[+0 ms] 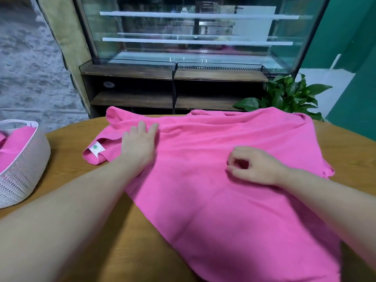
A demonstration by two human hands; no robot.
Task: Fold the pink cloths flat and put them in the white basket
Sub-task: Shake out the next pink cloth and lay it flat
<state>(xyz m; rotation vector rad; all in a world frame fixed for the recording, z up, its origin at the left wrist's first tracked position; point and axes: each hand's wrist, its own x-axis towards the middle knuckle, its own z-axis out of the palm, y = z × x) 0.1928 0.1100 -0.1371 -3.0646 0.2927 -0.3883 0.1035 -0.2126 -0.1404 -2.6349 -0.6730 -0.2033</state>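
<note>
White tag (97,148) on pink cloth (223,190), green mark, unreadable. Left hand (140,143) flat, pressing; right hand (252,165) curled, grip unclear. Round wooden table (114,231); glass display case (193,37) behind.

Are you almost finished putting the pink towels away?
Partly. Done: some pink cloth already lies in the white basket at the left. In hand: a big pink cloth is spread on the wooden table, not folded yet; the left hand presses flat on it, and the right hand rests on it with fingers curled. Left: folding this one and putting it in the basket.
</note>
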